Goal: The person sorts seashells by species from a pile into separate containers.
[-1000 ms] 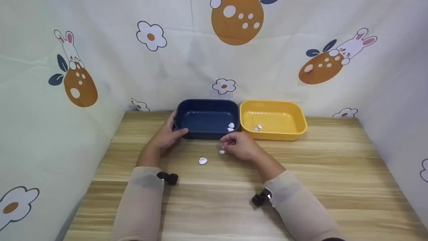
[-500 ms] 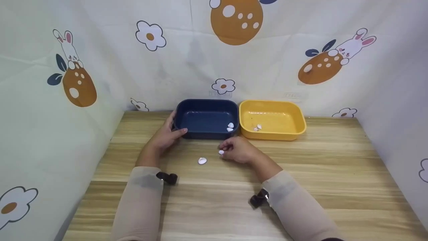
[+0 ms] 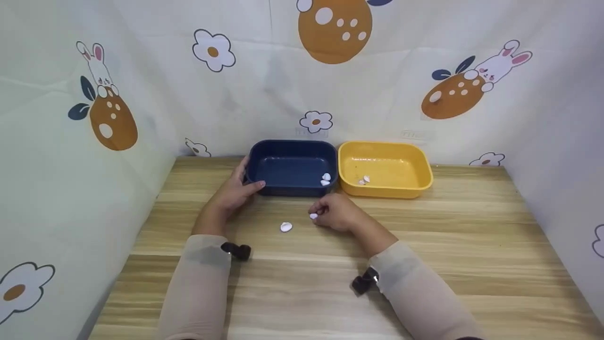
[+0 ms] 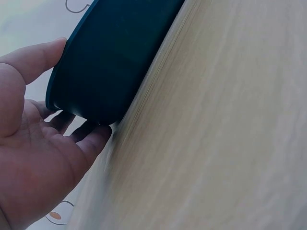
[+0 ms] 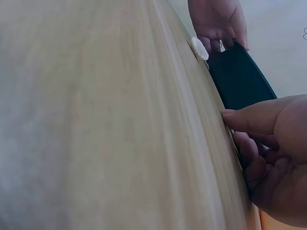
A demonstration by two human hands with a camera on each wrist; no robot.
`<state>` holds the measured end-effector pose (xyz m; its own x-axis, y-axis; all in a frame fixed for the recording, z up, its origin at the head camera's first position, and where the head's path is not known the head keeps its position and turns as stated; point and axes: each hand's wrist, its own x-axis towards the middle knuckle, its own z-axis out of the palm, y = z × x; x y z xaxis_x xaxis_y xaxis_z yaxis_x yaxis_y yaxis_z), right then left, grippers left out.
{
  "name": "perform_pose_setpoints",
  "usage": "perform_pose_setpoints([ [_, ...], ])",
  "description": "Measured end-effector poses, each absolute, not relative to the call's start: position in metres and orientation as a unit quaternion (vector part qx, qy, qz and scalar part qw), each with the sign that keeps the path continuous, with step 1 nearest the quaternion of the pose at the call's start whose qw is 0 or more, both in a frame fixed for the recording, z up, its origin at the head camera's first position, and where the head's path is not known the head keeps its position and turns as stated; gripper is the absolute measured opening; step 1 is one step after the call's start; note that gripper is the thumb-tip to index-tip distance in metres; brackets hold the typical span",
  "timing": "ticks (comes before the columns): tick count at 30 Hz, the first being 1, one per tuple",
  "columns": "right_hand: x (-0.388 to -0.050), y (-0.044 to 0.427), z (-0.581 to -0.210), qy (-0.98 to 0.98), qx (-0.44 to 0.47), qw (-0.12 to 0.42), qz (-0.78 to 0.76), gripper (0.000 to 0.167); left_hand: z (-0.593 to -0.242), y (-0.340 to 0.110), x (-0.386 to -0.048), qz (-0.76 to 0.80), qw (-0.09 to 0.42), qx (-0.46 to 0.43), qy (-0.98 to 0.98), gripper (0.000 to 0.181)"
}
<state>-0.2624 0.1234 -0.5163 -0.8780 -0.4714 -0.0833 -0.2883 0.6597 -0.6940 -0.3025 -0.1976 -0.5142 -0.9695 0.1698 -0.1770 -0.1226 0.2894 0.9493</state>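
My left hand [image 3: 231,191] grips the left end of a dark blue plastic box [image 3: 292,191], thumb on its front rim and fingers round the side. The left wrist view shows that grip on the blue box [image 4: 110,57] close up. In front of the box's right corner, my right hand [image 3: 336,212] pinches a small white seashell [image 3: 313,216] just at the tabletop. From the right wrist, the thumb [image 5: 254,117] hides this shell. A larger white ribbed seashell [image 3: 286,227] lies on the table to its left. White shells [image 3: 325,179] sit in the blue box's right front corner.
A yellow plastic box [image 3: 396,192] stands right against the blue one, with small shells [image 3: 365,180] near its front left. Both boxes stand at the back of the wood-grain table [image 3: 302,293], before a patterned cloth wall [image 3: 264,94].
My right hand has come down slightly toward me, and its thumb and fingers have closed on the small seashell. The left hand stays on the blue box.
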Motion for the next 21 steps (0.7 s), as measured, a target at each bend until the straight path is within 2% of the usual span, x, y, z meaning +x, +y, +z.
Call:
perform_pose_setpoints([
  [8,-0.261,0.125,-0.512,0.896,-0.206,0.128,-0.371,0.015,-0.514,-0.197,-0.303,0.597,0.119,0.018,0.793,0.101],
  [21,-0.256,0.136,-0.481,0.870,-0.126,0.144,-0.455,0.018,-0.514,-0.198,-0.302,0.592,0.117,0.014,0.797,0.101],
])
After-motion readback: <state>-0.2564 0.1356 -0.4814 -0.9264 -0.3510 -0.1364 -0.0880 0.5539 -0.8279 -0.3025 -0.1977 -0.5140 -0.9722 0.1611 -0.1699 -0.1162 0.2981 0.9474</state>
